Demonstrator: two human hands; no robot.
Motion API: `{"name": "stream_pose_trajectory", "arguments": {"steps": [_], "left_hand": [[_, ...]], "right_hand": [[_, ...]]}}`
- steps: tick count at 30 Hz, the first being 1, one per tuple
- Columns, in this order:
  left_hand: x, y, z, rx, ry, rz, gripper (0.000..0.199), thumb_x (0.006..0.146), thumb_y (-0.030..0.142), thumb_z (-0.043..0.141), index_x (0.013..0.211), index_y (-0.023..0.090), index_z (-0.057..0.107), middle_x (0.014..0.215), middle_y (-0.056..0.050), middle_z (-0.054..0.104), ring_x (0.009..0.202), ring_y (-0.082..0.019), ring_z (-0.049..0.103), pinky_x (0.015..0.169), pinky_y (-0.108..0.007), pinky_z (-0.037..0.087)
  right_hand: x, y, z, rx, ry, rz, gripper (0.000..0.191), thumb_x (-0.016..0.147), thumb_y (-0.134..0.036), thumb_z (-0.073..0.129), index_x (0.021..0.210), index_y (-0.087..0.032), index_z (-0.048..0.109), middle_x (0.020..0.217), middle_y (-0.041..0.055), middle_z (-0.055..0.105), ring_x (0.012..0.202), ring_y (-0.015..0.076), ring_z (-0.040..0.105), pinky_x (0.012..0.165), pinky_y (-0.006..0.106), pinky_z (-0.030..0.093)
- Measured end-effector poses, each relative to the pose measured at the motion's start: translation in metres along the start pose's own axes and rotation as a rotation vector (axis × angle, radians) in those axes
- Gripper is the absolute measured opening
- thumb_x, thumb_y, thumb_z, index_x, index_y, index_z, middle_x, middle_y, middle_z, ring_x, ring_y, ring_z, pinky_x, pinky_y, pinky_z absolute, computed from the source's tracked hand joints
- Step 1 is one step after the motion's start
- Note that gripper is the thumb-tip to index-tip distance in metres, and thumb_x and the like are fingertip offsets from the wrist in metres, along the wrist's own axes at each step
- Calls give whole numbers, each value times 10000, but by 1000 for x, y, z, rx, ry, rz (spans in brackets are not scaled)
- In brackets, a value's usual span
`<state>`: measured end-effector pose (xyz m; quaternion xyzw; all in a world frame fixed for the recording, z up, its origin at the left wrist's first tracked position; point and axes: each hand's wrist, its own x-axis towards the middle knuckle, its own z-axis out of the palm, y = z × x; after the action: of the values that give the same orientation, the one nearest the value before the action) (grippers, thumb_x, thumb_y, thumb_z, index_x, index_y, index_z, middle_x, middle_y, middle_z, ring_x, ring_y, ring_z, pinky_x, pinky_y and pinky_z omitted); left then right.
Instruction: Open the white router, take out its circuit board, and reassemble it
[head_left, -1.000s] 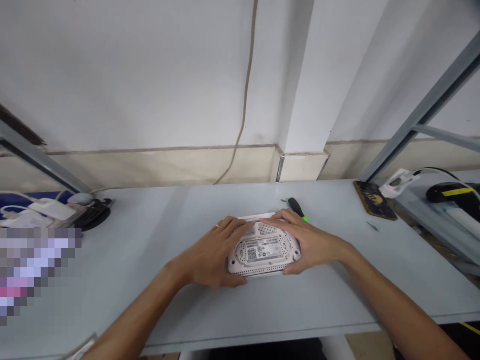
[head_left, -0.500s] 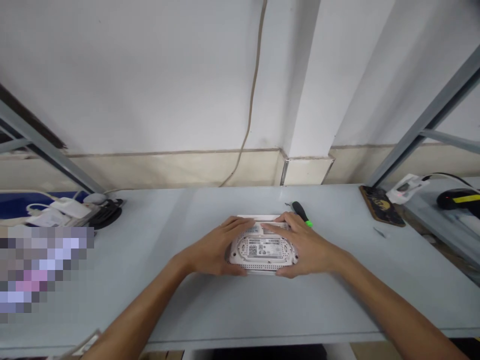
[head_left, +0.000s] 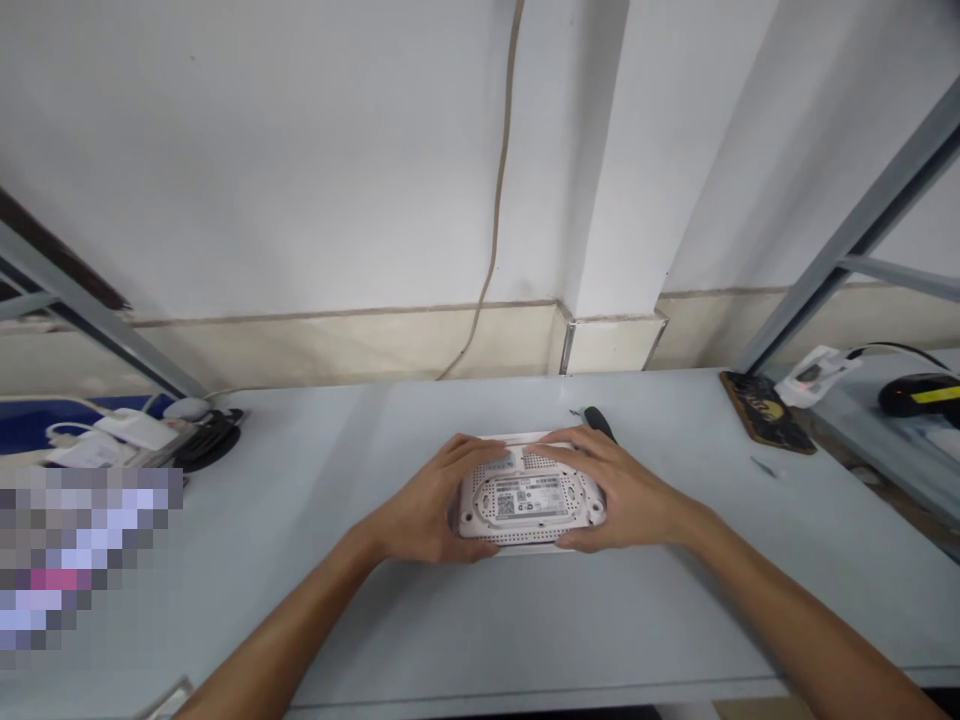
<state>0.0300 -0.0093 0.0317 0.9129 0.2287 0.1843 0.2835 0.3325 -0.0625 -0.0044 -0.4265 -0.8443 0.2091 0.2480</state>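
A white router (head_left: 531,497) lies underside up on the table, showing a printed label with a QR code, rows of vent holes and corner screw holes. My left hand (head_left: 442,500) is closed around its left end, thumb at the near edge and fingers over the far part. Around the right end my right hand (head_left: 626,490) is closed in the same way. Just beyond that hand lies a screwdriver (head_left: 598,420), its dark handle partly hidden by my fingers. Under the router, a white edge shows at the far and near sides.
White power adapters (head_left: 139,428) and dark coiled items (head_left: 214,440) lie at the back left. A dark phone-like slab (head_left: 766,410) sits at the right beside a white plug (head_left: 814,377). A small pointed piece (head_left: 765,467) lies nearer. Grey metal posts (head_left: 847,225) flank the table.
Both hands stay on the router. My right hand has shifted slightly, and its fingers now cover the green end of the screwdriver handle. The camera view has moved a little.
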Motion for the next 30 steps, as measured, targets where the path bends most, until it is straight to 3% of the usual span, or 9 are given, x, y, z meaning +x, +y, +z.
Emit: {"name": "stream_pose_trajectory", "arguments": {"steps": [5,10,14,17,20,23,27,30], "left_hand": [[-1,2,-6,-115,68,26,923,705,358,868,1529,296,455,1463,-117,552,1344,-333,512,1135,-584,467],[-1,10,-10,-112,206,70,818,725,401,835,1469,297,511,1472,-116,551,1363,-342,497,1144,-601,451],[2,19,-6,124,472,41,583,763,383,818,1293,298,589,1411,-100,577,1322,-341,529,1108,-607,474],[1,25,4,370,682,78,479,768,378,817,1185,315,591,1293,-86,596,1284,-363,544,1066,-652,496],[-4,29,19,591,771,159,553,763,394,842,1246,366,574,1160,-90,621,1284,-417,536,960,-683,548],[-10,32,34,790,708,349,570,768,321,871,1275,362,615,1092,-88,675,1259,-416,579,888,-651,596],[-11,42,46,1018,482,686,320,805,161,814,1102,253,739,1202,-50,725,1184,-288,670,958,-449,653],[-8,52,52,1015,384,724,215,906,228,720,1117,231,759,1367,-40,690,1332,-274,610,1058,-371,615]], "right_hand": [[1,-3,2,-75,51,-68,993,718,-593,852,1587,-326,452,1537,129,484,1375,371,475,1163,615,404],[3,-6,3,-54,210,-149,928,776,-643,802,1575,-326,451,1530,136,482,1364,370,501,1121,602,455],[6,-7,2,-10,485,82,669,887,-616,709,1459,-293,579,1434,145,537,1297,356,566,1048,577,524],[8,-11,0,245,617,313,520,977,-611,581,1335,-240,648,1071,107,674,918,266,690,806,484,613],[8,-19,1,628,418,434,643,967,-661,579,1432,-217,580,828,39,693,656,211,673,631,411,612],[8,-29,7,874,216,430,784,971,-663,583,1602,-229,414,889,42,723,666,194,700,664,397,627],[5,-36,13,1081,83,322,796,978,-641,598,1655,-331,316,1350,110,637,1049,214,710,905,413,615],[3,-38,16,1172,-13,237,811,971,-618,629,1661,-410,257,1555,90,489,1288,234,613,1109,447,506]]}}
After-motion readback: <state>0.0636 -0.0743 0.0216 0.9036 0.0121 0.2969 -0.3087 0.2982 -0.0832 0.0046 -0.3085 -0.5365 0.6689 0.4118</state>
